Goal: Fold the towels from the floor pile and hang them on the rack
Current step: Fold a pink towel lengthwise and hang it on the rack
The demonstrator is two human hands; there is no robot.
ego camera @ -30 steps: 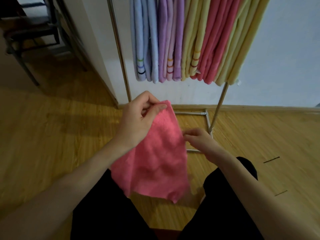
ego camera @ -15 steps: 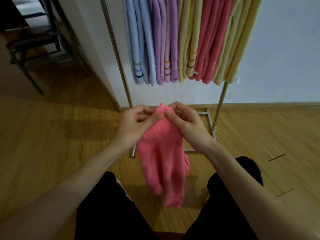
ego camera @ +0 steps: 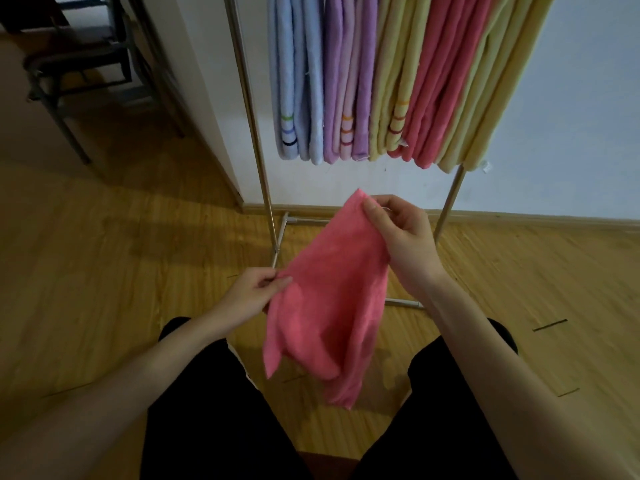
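Note:
A pink towel hangs in the air in front of me, over my knees. My right hand pinches its top corner, held high near the rack's foot. My left hand pinches the towel's left edge, lower and to the left. The cloth is stretched slantwise between the two hands and its lower part droops in loose folds. Behind it stands the metal rack, with folded blue, purple, yellow and pink towels hanging side by side.
The floor is wooden boards. A white wall runs behind the rack, with a skirting board. A dark metal chair frame stands at the back left. My legs in black trousers fill the bottom of the view.
Both hands met at the towel's top; then my left hand slid down and left along the edge while my right hand kept the top corner. The towel spread out slantwise.

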